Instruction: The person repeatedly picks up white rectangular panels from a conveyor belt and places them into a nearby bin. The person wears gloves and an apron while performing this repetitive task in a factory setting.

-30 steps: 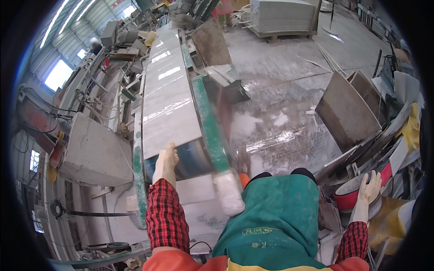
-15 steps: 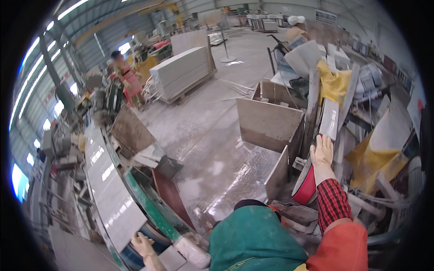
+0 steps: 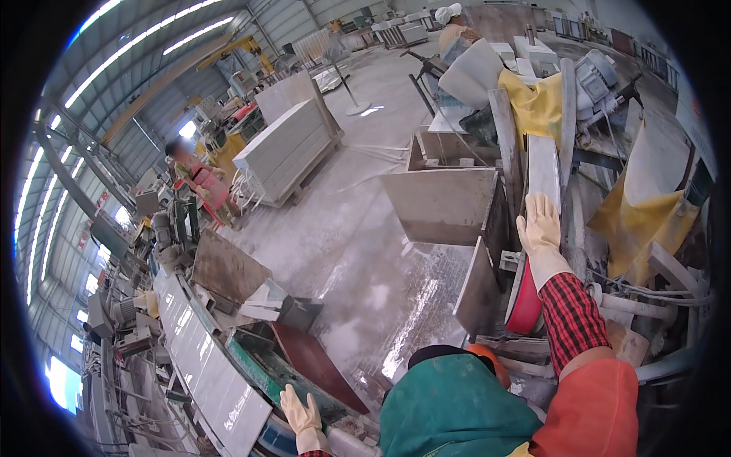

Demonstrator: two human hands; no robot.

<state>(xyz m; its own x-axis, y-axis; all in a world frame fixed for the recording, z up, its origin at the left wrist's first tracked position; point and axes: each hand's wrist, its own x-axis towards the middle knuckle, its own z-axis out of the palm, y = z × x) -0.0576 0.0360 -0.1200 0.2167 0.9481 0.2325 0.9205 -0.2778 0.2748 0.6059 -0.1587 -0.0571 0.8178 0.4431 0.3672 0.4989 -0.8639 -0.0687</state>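
Observation:
My right hand [image 3: 541, 226], in a cream rubber glove, lies palm down with fingers stretched over the near end of a narrow pale stone strip [image 3: 544, 172]. Below its wrist is a red-edged curved machine part [image 3: 524, 303]. My left hand [image 3: 301, 418], gloved the same way, is raised with fingers apart and nothing in it. It is just right of the near end of a long glossy light-grey slab [image 3: 217, 381]. Close by it runs a chipped green rail [image 3: 255, 369]. Whether the left fingers touch anything cannot be told.
Upright stone panels [image 3: 442, 202] form a box-like enclosure ahead of me. A yellow cloth [image 3: 534, 95] hangs above the strip. A stack of pale slabs [image 3: 282, 156] stands farther back. One person [image 3: 204, 183] is at the far left, another [image 3: 454, 34] at the back.
My left hand has moved right and away from the grey slab's near end. The right hand stays on the strip. My view has shifted, and the far-left person appears in a different pose.

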